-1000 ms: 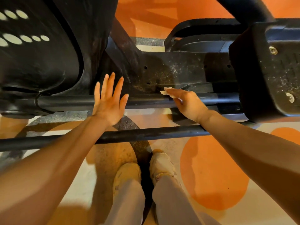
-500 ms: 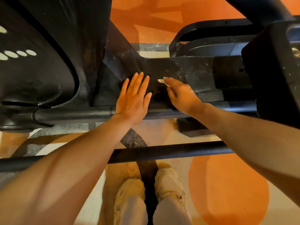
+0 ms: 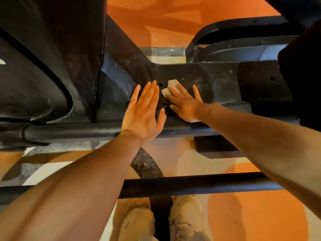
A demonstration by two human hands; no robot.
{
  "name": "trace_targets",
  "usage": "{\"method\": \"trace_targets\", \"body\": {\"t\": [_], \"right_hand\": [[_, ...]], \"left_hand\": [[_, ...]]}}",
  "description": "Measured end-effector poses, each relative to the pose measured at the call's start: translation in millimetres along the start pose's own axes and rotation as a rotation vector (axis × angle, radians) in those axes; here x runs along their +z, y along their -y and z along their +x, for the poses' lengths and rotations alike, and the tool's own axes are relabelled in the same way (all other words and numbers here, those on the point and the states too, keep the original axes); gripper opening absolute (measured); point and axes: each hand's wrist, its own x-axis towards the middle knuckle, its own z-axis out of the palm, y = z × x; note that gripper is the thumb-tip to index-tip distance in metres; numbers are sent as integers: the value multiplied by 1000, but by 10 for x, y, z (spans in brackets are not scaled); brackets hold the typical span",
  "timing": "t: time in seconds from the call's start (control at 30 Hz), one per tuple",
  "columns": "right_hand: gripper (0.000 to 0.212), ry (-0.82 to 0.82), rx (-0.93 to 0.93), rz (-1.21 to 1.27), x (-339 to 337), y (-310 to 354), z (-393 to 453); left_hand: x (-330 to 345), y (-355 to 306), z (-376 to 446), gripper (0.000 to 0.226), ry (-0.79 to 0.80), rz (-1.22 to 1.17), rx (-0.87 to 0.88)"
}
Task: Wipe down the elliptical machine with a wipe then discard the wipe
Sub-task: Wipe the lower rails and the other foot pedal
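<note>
**Wipe pressed flat on dusty elliptical frame**

Seen from above, a person leans over the black base of an elliptical machine, both bare arms stretched forward. The right hand lies palm down on the machine's flat central frame plate, its fingers straight and spread, pressing a small crumpled pale wipe against the metal. Part of the wipe shows beyond the fingertips; the rest sits under them. The left hand is open just beside the right, fingers straight and close together, the thumb held apart; it holds nothing. Whether it touches the plate or hovers above it cannot be told.

The plate is speckled with light dust, thickest to the right of the wipe, and has small round holes, one of them between the two hands' fingertips. A black tube rail runs across the picture beneath the left wrist, and a second black bar crosses nearer the camera under both forearms. At the left rises the machine's large curved black housing; a dark moulded part fills the right edge.

Below, the floor is patterned in orange, cream and speckled grey. The person's two pale shoes stand side by side at the bottom edge, with light trouser legs partly visible.
</note>
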Motion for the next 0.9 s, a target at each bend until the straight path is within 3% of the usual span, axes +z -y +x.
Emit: {"method": "trace_targets", "body": {"t": [0.13, 0.27, 0.4, 0.53, 0.67, 0.77, 0.9], "right_hand": [[64, 42, -96, -118, -41, 3, 48], [66, 134, -179, -13, -42, -77, 97], [65, 94, -268, -60, -20, -222, 157], [66, -30, -196, -158, 22, -183, 244], [65, -106, -79, -83, -22, -70, 384], [63, -41, -118, -17, -10, -41, 306], [56, 163, -337, -42, -83, -233, 69]], "left_hand": [[8, -3, 2, 70, -31, -6, 12], [-1, -8, 4, 71, -29, 9, 4], [12, -7, -1, 68, -78, -20, 20], [40, -6, -9, 64, -144, -36, 41], [63, 1, -12, 60, -199, -46, 57], [43, -8, -12, 59, -177, -44, 56], [0, -4, -13, 63, -118, -24, 30]]}}
